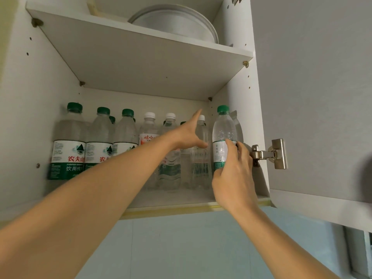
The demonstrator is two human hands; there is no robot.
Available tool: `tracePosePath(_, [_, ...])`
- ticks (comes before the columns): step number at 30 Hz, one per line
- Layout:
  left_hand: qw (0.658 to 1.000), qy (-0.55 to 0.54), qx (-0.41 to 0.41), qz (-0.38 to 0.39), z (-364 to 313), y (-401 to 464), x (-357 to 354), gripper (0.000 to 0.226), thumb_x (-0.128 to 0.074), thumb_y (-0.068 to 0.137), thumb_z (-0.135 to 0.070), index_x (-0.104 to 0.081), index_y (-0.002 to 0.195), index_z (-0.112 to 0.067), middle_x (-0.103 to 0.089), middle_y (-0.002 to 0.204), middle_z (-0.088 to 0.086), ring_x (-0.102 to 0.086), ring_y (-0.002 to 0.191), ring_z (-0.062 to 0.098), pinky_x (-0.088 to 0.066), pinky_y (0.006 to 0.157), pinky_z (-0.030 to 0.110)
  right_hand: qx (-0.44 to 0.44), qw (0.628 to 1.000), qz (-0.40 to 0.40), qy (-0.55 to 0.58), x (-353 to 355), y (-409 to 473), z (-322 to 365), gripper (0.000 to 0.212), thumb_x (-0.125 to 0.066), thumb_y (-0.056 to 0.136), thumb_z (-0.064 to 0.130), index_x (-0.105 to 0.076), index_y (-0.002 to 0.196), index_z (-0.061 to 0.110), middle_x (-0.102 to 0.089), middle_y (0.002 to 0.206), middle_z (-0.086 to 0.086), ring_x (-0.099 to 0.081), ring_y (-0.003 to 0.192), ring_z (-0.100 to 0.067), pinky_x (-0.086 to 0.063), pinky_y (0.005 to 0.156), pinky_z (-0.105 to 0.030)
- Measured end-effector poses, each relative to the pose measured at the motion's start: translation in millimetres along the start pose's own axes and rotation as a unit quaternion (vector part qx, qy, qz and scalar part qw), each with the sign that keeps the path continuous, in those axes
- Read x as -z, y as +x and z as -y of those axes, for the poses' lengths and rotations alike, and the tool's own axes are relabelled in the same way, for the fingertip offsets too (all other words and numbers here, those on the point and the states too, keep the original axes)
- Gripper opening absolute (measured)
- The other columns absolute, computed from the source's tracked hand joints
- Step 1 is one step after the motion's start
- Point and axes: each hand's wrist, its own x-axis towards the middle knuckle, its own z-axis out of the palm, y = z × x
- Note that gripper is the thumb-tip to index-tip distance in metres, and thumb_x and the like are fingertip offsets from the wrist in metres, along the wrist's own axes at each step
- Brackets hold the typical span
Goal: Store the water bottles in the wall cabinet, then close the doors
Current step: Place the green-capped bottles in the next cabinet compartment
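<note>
— Several clear plastic water bottles with green and white caps stand in rows on the lower shelf of the white wall cabinet. What are the hands doing?

— From the head view, the right hand curls its fingers round the green-capped clear bottle with the white-and-green label, upright at the right end of the row, just beside the cabinet's side wall, probably to seat it in the last gap.

— And the left hand?

— Fingers straight, holding nothing, against a white-capped bottle just left of the held one, likely steadying the row.

— The doors?

— The right grey door stands wide, its metal hinge just beyond the right hand. A white round plate rests on the upper shelf.
</note>
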Motion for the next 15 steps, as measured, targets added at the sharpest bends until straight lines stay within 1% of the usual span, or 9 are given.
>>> tracePosePath(1, [1.0,0.014,-0.016,-0.005,1.3,0.4,0.9,0.117,-0.083,0.082,-0.026,0.003,0.16,-0.038,-0.015,0.168,0.005,-0.029,0.149,0.03,-0.035,0.113,0.047,0.002,1.0,-0.001,-0.001,-0.2,0.2,-0.1,0.073,-0.053,0.091,-0.001,-0.024,0.154,0.023,-0.015,0.163,0.0,-0.016,0.148,-0.023,-0.04,0.105,-0.04])
tracePosePath(3, [0.997,0.062,-0.043,-0.017,2.8,2.8,3.7,0.107,-0.083,0.081,-0.03,-0.011,0.16,-0.035,-0.023,0.166,0.004,-0.03,0.148,0.028,-0.035,0.113,0.046,0.005,1.0,-0.004,-0.003,-0.8,0.1,-0.4,0.073,-0.054,0.09,-0.001,-0.025,0.153,0.024,-0.017,0.162,0.0,-0.018,0.147,-0.022,-0.04,0.103,-0.037])
tracePosePath(5, [0.986,0.148,-0.068,-0.027,2.1,6.1,5.9,0.094,-0.081,0.082,-0.039,-0.026,0.158,-0.031,-0.033,0.162,0.004,-0.032,0.147,0.027,-0.033,0.116,0.047,0.008,1.0,-0.005,-0.004,-1.0,0.2,-0.3,0.074,-0.055,0.089,-0.001,-0.025,0.152,0.024,-0.019,0.161,0.001,-0.02,0.146,-0.023,-0.04,0.1,-0.035])
tracePosePath(7, [0.966,0.238,-0.084,-0.048,1.2,8.7,7.0,0.086,-0.077,0.081,-0.051,-0.035,0.153,-0.031,-0.042,0.154,0.005,-0.035,0.143,0.029,-0.031,0.115,0.05,0.01,1.0,-0.007,-0.006,-0.8,0.7,-0.4,0.074,-0.056,0.089,-0.001,-0.025,0.152,0.023,-0.021,0.159,-0.001,-0.022,0.144,-0.024,-0.04,0.099,-0.035])
tracePosePath(10, [0.942,0.318,-0.075,-0.073,7.7,10.6,7.5,0.084,-0.068,0.082,-0.064,-0.033,0.152,-0.036,-0.044,0.151,0.006,-0.033,0.139,0.031,-0.024,0.112,0.049,0.015,1.0,-0.005,-0.012,-1.1,1.1,-0.7,0.076,-0.058,0.089,-0.001,-0.023,0.152,0.021,-0.023,0.156,-0.002,-0.026,0.142,-0.026,-0.041,0.101,-0.036])
tracePosePath(13, [0.943,0.317,-0.054,-0.083,24.7,8.5,6.3,0.082,-0.059,0.086,-0.068,-0.028,0.155,-0.038,-0.04,0.153,0.011,-0.027,0.144,0.032,-0.016,0.117,0.049,0.014,1.0,0.012,-0.014,-1.9,2.4,-2.3,0.078,-0.06,0.089,0.0,-0.02,0.153,0.022,-0.026,0.153,-0.002,-0.034,0.137,-0.029,-0.042,0.101,-0.038])
tracePosePath(15, [0.942,0.316,-0.05,-0.098,35.1,6.8,5.9,0.078,-0.054,0.09,-0.067,-0.024,0.156,-0.038,-0.037,0.155,0.014,-0.021,0.148,0.031,-0.005,0.12,0.051,0.001,0.999,0.038,-0.008,-2.2,4.0,-3.2,0.082,-0.06,0.09,0.002,-0.015,0.154,0.025,-0.027,0.151,-0.004,-0.041,0.131,-0.032,-0.045,0.099,-0.041])
